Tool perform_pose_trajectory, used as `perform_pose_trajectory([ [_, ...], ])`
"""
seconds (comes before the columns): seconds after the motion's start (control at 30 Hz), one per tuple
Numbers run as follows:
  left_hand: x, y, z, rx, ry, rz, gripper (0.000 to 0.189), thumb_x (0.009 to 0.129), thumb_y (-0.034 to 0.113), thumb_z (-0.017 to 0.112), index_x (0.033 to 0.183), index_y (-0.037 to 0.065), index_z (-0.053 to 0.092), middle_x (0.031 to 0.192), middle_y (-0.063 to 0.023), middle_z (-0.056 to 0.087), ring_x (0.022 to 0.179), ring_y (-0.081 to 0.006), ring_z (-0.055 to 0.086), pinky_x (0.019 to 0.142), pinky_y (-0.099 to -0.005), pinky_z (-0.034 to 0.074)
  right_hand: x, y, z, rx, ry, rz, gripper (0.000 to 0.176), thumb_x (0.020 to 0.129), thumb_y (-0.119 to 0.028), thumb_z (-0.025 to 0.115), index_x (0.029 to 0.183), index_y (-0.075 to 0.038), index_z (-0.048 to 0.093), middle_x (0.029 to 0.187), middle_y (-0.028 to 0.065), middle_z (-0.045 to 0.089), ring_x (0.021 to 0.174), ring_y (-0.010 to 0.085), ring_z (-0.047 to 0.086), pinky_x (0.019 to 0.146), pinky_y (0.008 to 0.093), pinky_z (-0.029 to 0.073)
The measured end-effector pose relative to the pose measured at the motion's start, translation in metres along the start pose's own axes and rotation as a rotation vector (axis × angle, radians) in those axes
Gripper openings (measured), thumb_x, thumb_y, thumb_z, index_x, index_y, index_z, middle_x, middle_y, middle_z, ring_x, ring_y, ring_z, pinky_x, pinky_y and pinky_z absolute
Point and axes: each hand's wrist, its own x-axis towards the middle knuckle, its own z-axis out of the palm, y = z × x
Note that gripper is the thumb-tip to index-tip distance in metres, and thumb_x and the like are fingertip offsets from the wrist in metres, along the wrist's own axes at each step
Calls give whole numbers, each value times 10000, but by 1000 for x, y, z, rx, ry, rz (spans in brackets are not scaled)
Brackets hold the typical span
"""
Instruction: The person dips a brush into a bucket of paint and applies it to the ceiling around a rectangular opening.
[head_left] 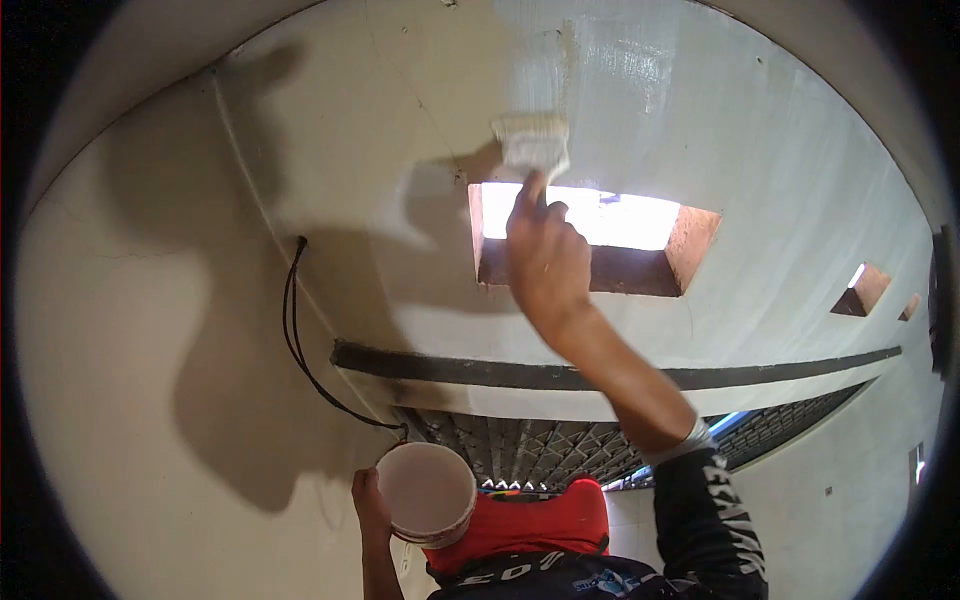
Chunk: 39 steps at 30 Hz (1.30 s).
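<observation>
My right hand point(549, 250) is raised and closed around the handle of a wide paintbrush point(535, 148). The brush's bristles meet the wall point(430, 90) just above a rectangular opening. Whitish, wet-looking paint point(620, 75) covers the wall to the right of the brush, while the part to its left is beige. Low at the left, my left hand point(370, 502) grips the side of a round bucket point(427, 490). Pale paint shows inside the bucket, which is tipped so its mouth faces me. Some of the left fingers are hidden behind it.
Bright light comes through the rectangular wall opening point(690, 240). Smaller openings point(862, 288) lie to the right. A black cable point(292, 320) hangs from the wall at left. Below runs a dark ledge point(480, 368), with a metal grille point(530, 445) under it.
</observation>
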Motion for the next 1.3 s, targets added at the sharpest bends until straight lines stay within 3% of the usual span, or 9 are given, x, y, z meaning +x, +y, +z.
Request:
perform_pose_trajectory([
  [0.13, -8, 3, -1, 6, -16, 92, 309, 978, 238, 460, 985, -49, 575, 928, -147, 590, 888, -245, 545, 855, -367, 430, -36, -3, 6, 248, -203, 137, 452, 852, -83, 593, 1265, 95, 550, 804, 280, 664, 723, 395, 698, 594, 450, 570],
  [0.37, 4, -11, -7, 11, -13, 74, 317, 977, 238, 455, 990, -55, 573, 934, -158, 592, 892, -254, 544, 858, -375, 430, -32, 42, -61, 787, -283, 19, 286, 863, -60, 564, 1110, 22, 681, 821, 277, 657, 818, 442, 659, 749, 453, 530],
  [0.63, -7, 5, -2, 98, 2, 101, 320, 978, 243, 457, 997, -56, 571, 943, -165, 597, 893, -266, 555, 862, -385, 436, 30, 61, -69, 712, 124, -10, 330, 871, 2, 552, 1198, -37, 566, 658, 162, 588, 537, 272, 533, 579, 377, 437],
  [0.7, -9, 8, -1, 64, -3, 76, 317, 977, 243, 458, 995, -53, 570, 942, -167, 595, 892, -267, 555, 861, -382, 436, 42, 64, -63, 860, 114, 71, 350, 824, -28, 559, 1174, -12, 560, 800, 238, 645, 688, 369, 641, 686, 426, 512],
  [0.87, -8, 8, 0, 94, 24, 78, 313, 977, 242, 459, 992, -50, 567, 935, -173, 591, 884, -270, 554, 857, -379, 436, 41, 67, -44, 1116, -20, 138, 515, 798, -40, 592, 1307, -4, 526, 980, 186, 646, 856, 207, 604, 786, 332, 512],
  [0.93, -9, 11, 1, 94, 12, 56, 313, 978, 243, 459, 992, -51, 566, 938, -182, 587, 886, -277, 553, 853, -385, 438, 38, 63, -38, 1367, 72, -15, 583, 796, 23, 630, 1366, -32, 523, 858, 23, 559, 650, 89, 519, 548, 241, 451],
  [1.17, -3, 0, -4, 134, -7, 51, 312, 982, 231, 452, 1008, -59, 563, 990, -212, 592, 921, -315, 557, 846, -412, 442, 65, 80, -8, 835, 396, -225, 388, 860, -59, 701, 1237, -30, 619, 1117, 122, 645, 853, 221, 659, 793, 366, 556],
  [1.23, -4, -3, -6, 439, -82, 394, 289, 985, 206, 445, 1006, -56, 563, 1019, -225, 593, 943, -350, 559, 854, -430, 441, 66, 83, -19, 626, 432, -290, 275, 886, -41, 682, 1159, -72, 695, 983, 106, 678, 790, 224, 654, 768, 366, 516],
  [1.3, 3, -12, 0, 150, -40, 155, 233, 969, 140, 454, 1051, -47, 566, 1056, -227, 584, 986, -374, 559, 870, -433, 449, 56, 81, -25, 665, 444, -337, 217, 914, -63, 672, 1127, -44, 705, 986, 93, 697, 781, 198, 649, 731, 340, 512],
])
